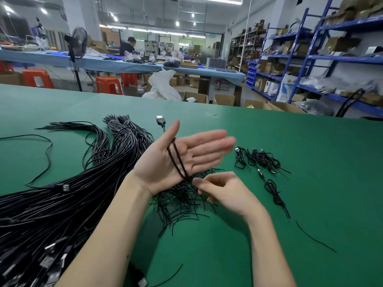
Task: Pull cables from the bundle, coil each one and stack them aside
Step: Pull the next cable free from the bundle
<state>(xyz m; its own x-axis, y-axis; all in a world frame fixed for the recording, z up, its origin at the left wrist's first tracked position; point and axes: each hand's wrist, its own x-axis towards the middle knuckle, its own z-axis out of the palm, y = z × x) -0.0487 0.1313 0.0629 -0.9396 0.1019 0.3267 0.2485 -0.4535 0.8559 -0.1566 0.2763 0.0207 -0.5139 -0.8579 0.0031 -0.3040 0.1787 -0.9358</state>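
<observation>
A big bundle of black cables (62,195) lies across the left of the green table (290,204). My left hand (186,156) is raised palm up with straight fingers. A black cable (176,158) is looped across its palm, and the cable's USB plug (160,120) sticks up behind the thumb. My right hand (223,189) is just below it, fingers curled, pinching the cable near the palm's edge. Several coiled cables (261,160) lie in a small stack to the right.
A heap of short black wire ties (182,201) lies under my hands. Loose ties (315,237) lie to the right and a single cable (47,150) curls at far left. Beyond the table edge are stools, boxes, shelves and a person.
</observation>
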